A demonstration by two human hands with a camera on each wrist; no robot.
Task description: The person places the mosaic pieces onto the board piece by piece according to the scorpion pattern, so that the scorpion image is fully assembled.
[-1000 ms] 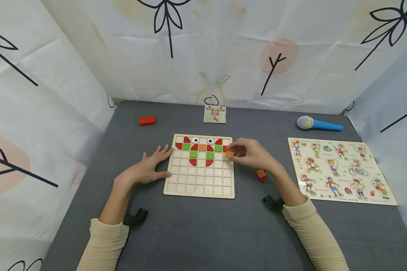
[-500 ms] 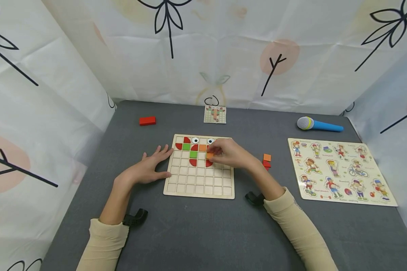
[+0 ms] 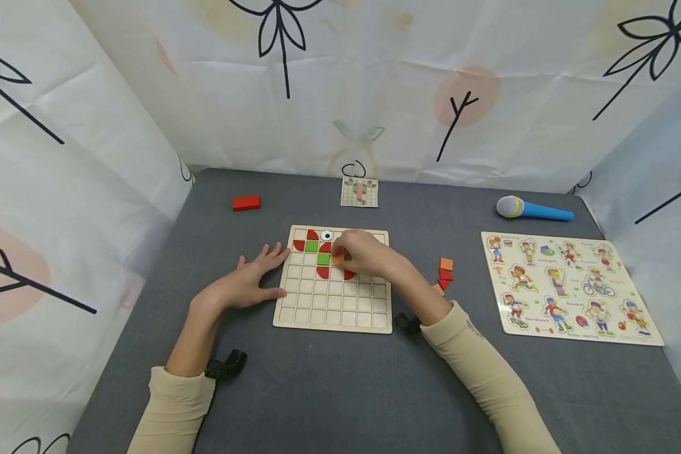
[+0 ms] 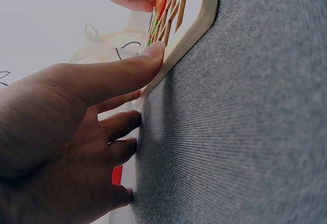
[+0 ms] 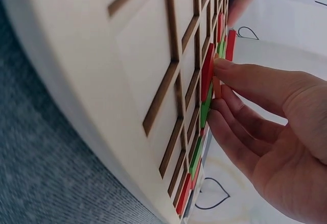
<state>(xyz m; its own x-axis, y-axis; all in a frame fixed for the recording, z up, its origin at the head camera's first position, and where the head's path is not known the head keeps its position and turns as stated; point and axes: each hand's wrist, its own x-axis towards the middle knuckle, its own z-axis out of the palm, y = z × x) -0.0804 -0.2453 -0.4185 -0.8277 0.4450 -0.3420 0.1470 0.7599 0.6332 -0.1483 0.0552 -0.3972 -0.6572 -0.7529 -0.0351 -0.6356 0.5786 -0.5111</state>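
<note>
A wooden grid board (image 3: 333, 309) lies mid-table, its upper rows filled with red, green and orange tiles and a round eye piece (image 3: 326, 235). My right hand (image 3: 366, 253) is over the board, pinching an orange square tile (image 3: 337, 260) between thumb and fingers at the cell between the two green tiles. In the right wrist view the orange tile (image 5: 216, 86) is at the fingertips, close to the grid. My left hand (image 3: 248, 279) rests at the board's left edge with fingers spread, its thumb (image 4: 153, 50) touching the rim. The second eye piece is hidden behind my right hand.
Several loose orange and red pieces (image 3: 445, 275) lie right of the board. A small pattern card (image 3: 359, 192) is at the back, a red block (image 3: 246, 203) back left. A toy microphone (image 3: 536, 208) and a picture puzzle board (image 3: 573, 287) occupy the right side.
My right hand has moved left across the board, carrying the orange tile from the right edge to the middle column. My left hand has stayed at the board's edge.
</note>
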